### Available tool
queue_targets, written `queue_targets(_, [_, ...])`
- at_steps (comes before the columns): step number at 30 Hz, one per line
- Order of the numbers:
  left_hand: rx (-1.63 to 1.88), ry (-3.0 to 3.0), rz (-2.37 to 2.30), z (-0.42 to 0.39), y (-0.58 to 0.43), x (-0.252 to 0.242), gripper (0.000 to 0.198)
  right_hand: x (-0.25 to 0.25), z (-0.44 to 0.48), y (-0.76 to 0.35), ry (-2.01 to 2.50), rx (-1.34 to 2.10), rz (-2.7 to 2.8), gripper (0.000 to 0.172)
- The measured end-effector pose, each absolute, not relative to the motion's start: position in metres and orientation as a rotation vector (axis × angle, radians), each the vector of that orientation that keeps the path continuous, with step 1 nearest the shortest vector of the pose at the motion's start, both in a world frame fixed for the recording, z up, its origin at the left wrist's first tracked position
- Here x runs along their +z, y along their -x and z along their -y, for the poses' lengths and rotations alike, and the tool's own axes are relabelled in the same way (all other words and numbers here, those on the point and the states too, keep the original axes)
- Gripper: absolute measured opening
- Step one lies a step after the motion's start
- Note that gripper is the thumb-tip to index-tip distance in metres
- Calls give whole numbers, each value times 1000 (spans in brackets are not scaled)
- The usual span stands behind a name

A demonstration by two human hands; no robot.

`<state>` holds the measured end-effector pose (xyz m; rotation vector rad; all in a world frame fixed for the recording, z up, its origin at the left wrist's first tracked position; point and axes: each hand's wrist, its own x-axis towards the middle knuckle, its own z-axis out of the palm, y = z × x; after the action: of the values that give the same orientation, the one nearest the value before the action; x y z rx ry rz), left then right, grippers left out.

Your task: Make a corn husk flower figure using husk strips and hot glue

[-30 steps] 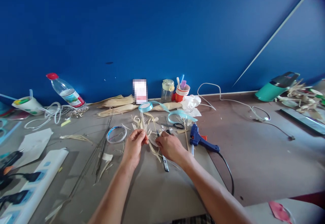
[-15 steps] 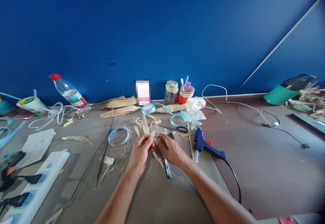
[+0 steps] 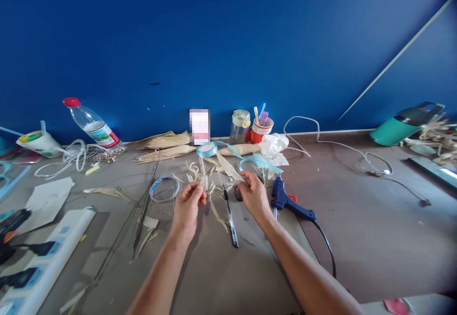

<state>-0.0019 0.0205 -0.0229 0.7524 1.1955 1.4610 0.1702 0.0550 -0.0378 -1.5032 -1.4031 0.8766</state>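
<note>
My left hand is closed, thumb against fingers, round the base of a small pale husk piece. To its right my right hand pinches the lower end of a wide, pale husk strip, which slants up and left. The two hands are apart. Between them on the table lie a dark pen and a cutter knife, with thin husk scraps beside them. A roll of light blue ribbon is just beyond the hands.
A blue glue gun with its cable lies right of my right hand. Wires and a tape ring are on the left, near a power strip. Along the wall stand a bottle, a jar and a red cup.
My hands were together and have moved apart, the left one left and the right one right. The wide husk strip now shows in my right hand, and the pen between the hands is uncovered.
</note>
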Motion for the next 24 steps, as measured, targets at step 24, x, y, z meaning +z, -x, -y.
queue_targets(24, [1547, -852, -1350, -21, 8, -24, 21, -18, -28, -155, 1244, 531, 2266, 15])
